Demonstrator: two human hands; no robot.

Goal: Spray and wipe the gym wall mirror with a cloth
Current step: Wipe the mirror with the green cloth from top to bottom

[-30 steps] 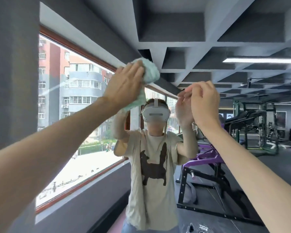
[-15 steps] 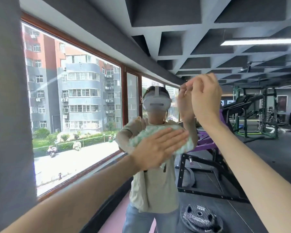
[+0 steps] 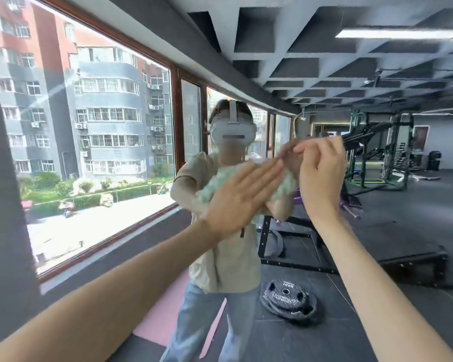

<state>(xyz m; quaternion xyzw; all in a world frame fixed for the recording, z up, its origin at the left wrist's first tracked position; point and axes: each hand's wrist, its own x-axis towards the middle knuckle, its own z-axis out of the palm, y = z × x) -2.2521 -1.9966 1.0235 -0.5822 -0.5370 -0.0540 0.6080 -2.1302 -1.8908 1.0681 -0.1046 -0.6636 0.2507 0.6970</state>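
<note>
The wall mirror (image 3: pixel 377 231) fills the view and reflects me and the gym. My left hand (image 3: pixel 241 199) lies flat with straight fingers and presses a pale green cloth (image 3: pixel 284 185) against the glass at chest height of my reflection. Most of the cloth is hidden under the hand. Just to its right, my right hand (image 3: pixel 322 176) touches the mirror with bent fingertips and holds nothing. No spray bottle is in view.
A dark grey wall strip (image 3: pixel 0 178) borders the mirror on the left. The reflection shows large windows (image 3: pixel 89 139), a pink mat (image 3: pixel 168 317), a black weight plate (image 3: pixel 288 296) on the floor, and weight racks (image 3: pixel 377 158) at the back right.
My left hand has swept the cloth from high on the left down to the middle of the mirror, then slightly right. My right hand stays against the glass, now lower in view.
</note>
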